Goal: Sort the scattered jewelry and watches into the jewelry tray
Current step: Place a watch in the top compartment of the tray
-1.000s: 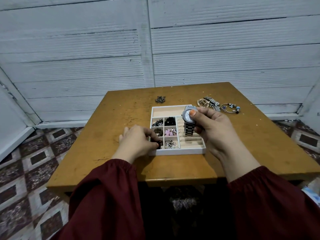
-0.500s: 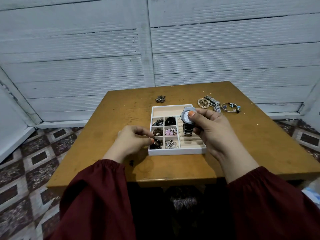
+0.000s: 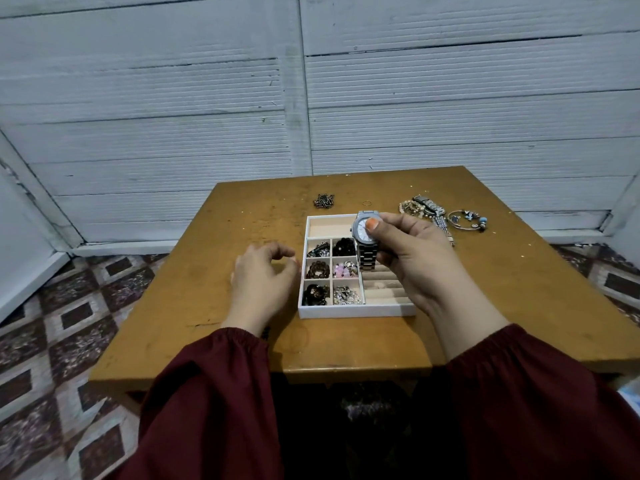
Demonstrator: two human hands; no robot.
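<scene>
A white jewelry tray (image 3: 356, 310) sits mid-table, its small left compartments filled with beads and chains, its right side a ring-roll section. My right hand (image 3: 412, 258) holds a silver watch (image 3: 365, 237) upright above the tray, thumb pressed on the dial and the band hanging down. My left hand (image 3: 264, 275) hovers just left of the tray with fingers loosely curled, holding nothing. On the table behind lie a dark chain (image 3: 323, 199), a small ring (image 3: 367, 203), a beaded bracelet (image 3: 410, 208), a second watch (image 3: 434, 213) and a charm bangle (image 3: 467, 220).
The wooden table (image 3: 242, 334) stands against a white panelled wall (image 3: 311, 98). Patterned floor tiles (image 3: 52, 323) show on the left and right. My dark red sleeves fill the lower part of the view.
My left hand has let go of the tray's front left corner and drawn back to the left. My right hand keeps the watch over the tray, nearly still.
</scene>
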